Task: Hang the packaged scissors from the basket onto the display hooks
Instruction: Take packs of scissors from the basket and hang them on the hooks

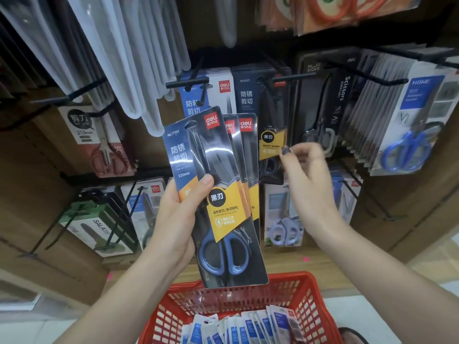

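Red basket (310, 294) sits lowest; left hand (173, 219) grips fanned scissors packs (223, 194); right hand (305, 170) hovers, fingers (285, 151) loosely curled, empty.

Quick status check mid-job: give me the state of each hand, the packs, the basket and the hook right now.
Left hand: grips a fanned stack of packs.
Blue-handled black-blade scissors packs: three visible, held upright above the basket, not yet hung.
Right hand: raised beside the stack, fingers loosely curled, holding nothing.
Red plastic basket: below, holding more blue-and-white packs.
Black display hook: its front end bare.
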### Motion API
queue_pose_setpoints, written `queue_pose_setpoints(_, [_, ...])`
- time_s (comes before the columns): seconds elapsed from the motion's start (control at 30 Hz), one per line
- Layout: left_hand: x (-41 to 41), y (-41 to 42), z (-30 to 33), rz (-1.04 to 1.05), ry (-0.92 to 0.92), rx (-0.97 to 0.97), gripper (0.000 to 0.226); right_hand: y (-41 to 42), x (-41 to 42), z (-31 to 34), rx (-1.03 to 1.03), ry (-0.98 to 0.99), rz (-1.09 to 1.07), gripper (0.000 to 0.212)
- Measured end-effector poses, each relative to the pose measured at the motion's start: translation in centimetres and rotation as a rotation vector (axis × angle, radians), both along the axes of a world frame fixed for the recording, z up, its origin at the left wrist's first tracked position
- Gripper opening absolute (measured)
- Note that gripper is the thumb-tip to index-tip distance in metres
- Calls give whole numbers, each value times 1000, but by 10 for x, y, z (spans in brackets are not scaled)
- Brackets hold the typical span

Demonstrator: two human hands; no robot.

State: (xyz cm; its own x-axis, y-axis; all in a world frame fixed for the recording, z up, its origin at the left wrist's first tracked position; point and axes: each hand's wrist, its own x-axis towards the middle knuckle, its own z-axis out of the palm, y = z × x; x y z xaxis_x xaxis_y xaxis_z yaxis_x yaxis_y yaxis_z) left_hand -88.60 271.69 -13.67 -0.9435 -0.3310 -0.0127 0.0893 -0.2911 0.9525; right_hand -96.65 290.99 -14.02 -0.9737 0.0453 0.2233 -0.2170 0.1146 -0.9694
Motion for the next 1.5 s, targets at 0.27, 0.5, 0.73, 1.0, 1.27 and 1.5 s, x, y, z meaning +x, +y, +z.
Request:
queue_pose_setpoints(0.27, [-2,7,-2,-27,-8,54,52,-9,44,-16,-116,-340,514,23])
queue_pose_setpoints(0.5, [7,10,-6,-104,-1,-55,44,1,60,-9,-43,-145,352,29])
queue_pose_setpoints(0.73, [9,10,-6,-31,7,-38,34,2,68,-11,-35,-21,289,31])
queue_pose_setpoints(1.0, [6,-6,3,65,41,1,49,12,62,-16,12,56,169,30])
queue_pose_setpoints(1.27, [3,-21,7,96,52,-26,49,32,67,-22,125,148,192,35])
queue_pose_setpoints(1.5, [3,-16,3,62,38,-80,45,40,76,-17,118,256,143,30])
